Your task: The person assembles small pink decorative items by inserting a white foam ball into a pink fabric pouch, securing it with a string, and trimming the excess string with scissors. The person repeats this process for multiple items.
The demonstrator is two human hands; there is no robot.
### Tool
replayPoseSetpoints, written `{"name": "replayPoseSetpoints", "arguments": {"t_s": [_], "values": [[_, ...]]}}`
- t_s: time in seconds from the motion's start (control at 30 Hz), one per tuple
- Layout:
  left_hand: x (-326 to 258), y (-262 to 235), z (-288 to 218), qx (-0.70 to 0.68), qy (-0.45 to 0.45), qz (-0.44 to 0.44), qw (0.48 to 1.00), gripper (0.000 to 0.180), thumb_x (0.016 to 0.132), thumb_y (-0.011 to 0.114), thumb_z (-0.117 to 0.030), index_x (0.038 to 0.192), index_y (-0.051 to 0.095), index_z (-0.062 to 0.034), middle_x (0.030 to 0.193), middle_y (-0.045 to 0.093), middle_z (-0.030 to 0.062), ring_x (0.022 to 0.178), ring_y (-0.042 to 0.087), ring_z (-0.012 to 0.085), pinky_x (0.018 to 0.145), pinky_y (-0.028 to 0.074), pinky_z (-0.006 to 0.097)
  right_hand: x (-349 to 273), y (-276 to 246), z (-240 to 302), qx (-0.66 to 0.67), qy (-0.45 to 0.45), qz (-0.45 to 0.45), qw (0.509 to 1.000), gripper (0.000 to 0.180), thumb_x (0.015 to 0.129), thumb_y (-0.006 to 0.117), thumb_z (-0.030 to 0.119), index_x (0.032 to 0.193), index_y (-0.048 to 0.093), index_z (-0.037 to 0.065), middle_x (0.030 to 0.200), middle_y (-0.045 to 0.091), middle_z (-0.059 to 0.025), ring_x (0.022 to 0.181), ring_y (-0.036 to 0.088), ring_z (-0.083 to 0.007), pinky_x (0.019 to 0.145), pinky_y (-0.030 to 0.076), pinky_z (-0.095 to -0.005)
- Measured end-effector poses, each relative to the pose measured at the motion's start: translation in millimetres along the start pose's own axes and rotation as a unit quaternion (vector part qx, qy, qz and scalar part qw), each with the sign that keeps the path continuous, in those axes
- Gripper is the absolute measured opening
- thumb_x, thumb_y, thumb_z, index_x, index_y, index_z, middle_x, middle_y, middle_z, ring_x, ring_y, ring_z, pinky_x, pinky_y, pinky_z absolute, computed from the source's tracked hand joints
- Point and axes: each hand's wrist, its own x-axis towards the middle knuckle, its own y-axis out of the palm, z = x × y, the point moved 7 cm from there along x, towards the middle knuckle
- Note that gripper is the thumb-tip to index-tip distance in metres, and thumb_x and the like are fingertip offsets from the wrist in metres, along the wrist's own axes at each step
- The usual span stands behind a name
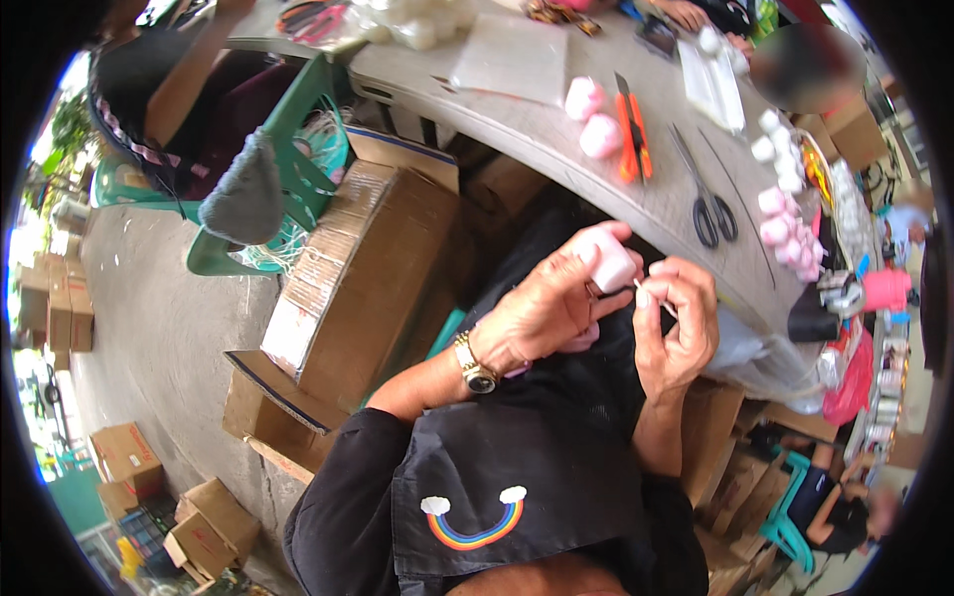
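My left hand (545,303) holds a small pale pink soft ball (610,260) between thumb and fingers, above my lap. My right hand (674,326) is pinched on a thin needle or pin (656,298) whose tip touches the ball's right side. A gold wristwatch (475,368) sits on my left wrist. Both hands hover just below the near edge of the grey table (556,129). Two more pink balls (591,117) lie on the table above my hands.
An orange utility knife (630,127) and black scissors (708,199) lie on the table, with several pink and white balls (785,223) to the right. An open cardboard box (348,288) stands at my left. Another person sits on a green chair (298,149) at upper left.
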Motion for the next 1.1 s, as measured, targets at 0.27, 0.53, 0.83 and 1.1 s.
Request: {"name": "replayPoseSetpoints", "arguments": {"t_s": [0.27,0.53,0.83,1.1], "values": [[1.4,5.2,3.6,-0.135,-0.022,-0.034,0.99,0.06,0.092,0.056,-0.051,0.137,0.044,-0.0144,0.122,0.059,0.0063,0.114,0.055,0.0217,0.101,0.043,0.046,6.2,5.9,13.8,-0.04,-0.065,-0.041,0.996,0.017,0.076,0.069,-0.004,0.09,0.062,0.002,0.094,0.061,-0.0128,0.076,0.065,-0.0234,0.058,0.054,-0.0316],[1.1,6.0,3.0,-0.098,-0.018,-0.03,0.995,0.059,0.093,0.053,-0.053,0.139,0.042,-0.0168,0.127,0.055,0.0061,0.118,0.053,0.0248,0.102,0.041,0.053,10.1,15.9,17.1,-0.049,-0.072,-0.019,0.996,0.016,0.074,0.068,-0.005,0.087,0.062,0.001,0.094,0.062,-0.0137,0.076,0.066,-0.0255,0.059,0.055,-0.0321],[0.0,2.9,2.4,-0.077,-0.001,-0.028,0.997,0.059,0.094,0.053,-0.05,0.14,0.04,-0.0157,0.13,0.052,0.0073,0.119,0.051,0.0264,0.1,0.044,0.051,10.8,20.5,16.0,-0.062,-0.077,-0.013,0.995,0.015,0.073,0.068,-0.004,0.086,0.061,0.001,0.093,0.061,-0.0133,0.077,0.066,-0.0267,0.062,0.056,-0.0336],[0.0,2.5,0.2,-0.073,0.023,-0.016,0.997,0.056,0.094,0.057,-0.043,0.138,0.04,-0.0137,0.129,0.052,0.0092,0.119,0.051,0.0248,0.1,0.045,0.047,10.5,22.0,14.2,-0.062,-0.062,-0.001,0.996,0.017,0.073,0.067,-0.004,0.087,0.06,0.001,0.092,0.06,-0.0122,0.076,0.065,-0.0266,0.061,0.055,-0.0338]]}}
